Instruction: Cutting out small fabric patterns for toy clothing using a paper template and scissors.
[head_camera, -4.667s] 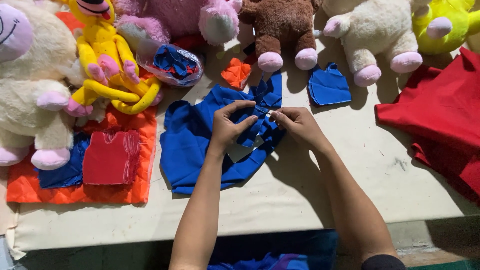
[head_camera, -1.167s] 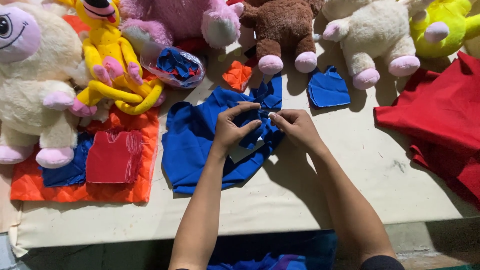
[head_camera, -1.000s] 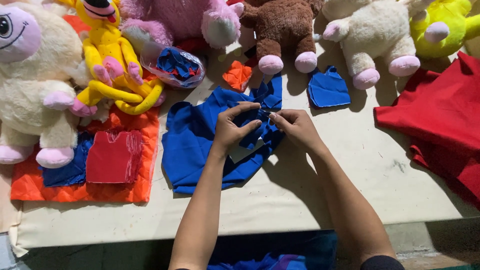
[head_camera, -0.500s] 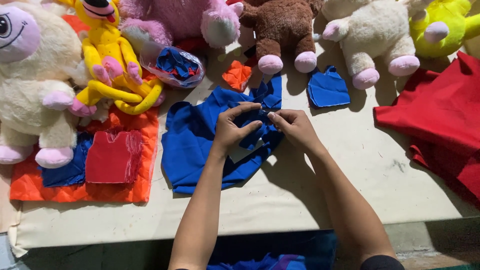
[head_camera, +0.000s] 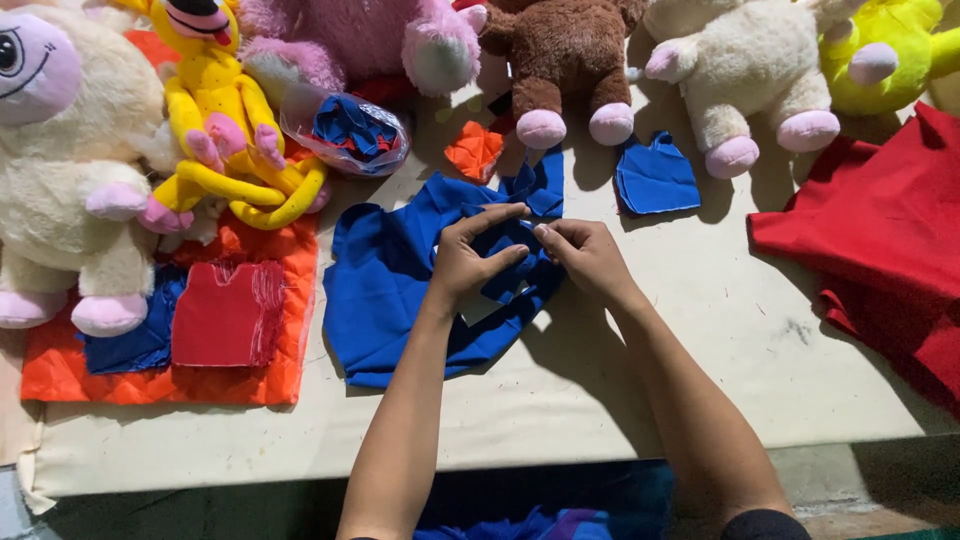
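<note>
Grip: both hands pinched shut on one small blue fabric piece (head_camera: 512, 262); left hand (head_camera: 468, 262) fingers curled over it from the left, right hand (head_camera: 588, 256) thumb and fingertips clamped on its right edge.
Tabletop (head_camera: 620, 380): cream cloth cover, carries everything.
Blue fabric sheet (head_camera: 390, 290): large, crumpled, flat at the middle, under both hands; the pinched piece sits on its right part.
Red fabric (head_camera: 880, 250): big heap at the right edge, well apart from the hands.
Orange fabric (head_camera: 150, 380): flat at left, with a dark blue piece (head_camera: 135, 340) and a red vest-shaped cutout (head_camera: 225, 312) on it.
Plush toys: row along the far edge; cream one (head_camera: 60, 190) at left, yellow (head_camera: 225, 130), pink (head_camera: 360, 40), brown (head_camera: 565, 60), white (head_camera: 740, 70), yellow-green (head_camera: 890, 50).
Clear bag (head_camera: 345, 130): blue and red scraps inside, beside the yellow toy.
Blue cutout (head_camera: 655, 178): small, vest-shaped, between brown and white toys' feet.
Orange scrap (head_camera: 475, 152): smallest, just beyond the blue sheet.
</note>
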